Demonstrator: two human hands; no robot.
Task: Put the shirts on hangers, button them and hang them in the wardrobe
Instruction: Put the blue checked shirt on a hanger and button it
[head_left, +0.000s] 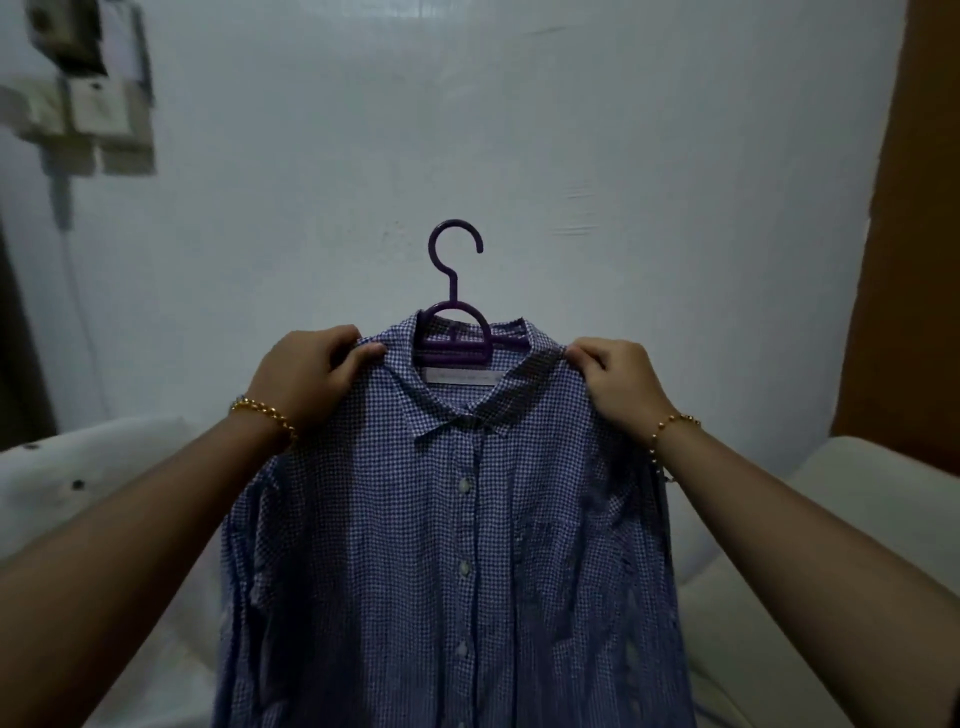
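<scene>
While left hand (306, 376) and right hand (621, 387) pinch shoulders, blue checked shirt (467, 545) hangs buttoned on purple hanger (453, 285).

The shirt (395, 545) has a small blue and white check, with pale buttons (464, 486) and a white label (457, 375). The hanger (453, 306) is purple. The left bracelet (266, 415) and the right bracelet (671, 425) are gold. The wall (571, 156) is pale grey-blue; at 3 o'clock, a brown panel (914, 260).
</scene>
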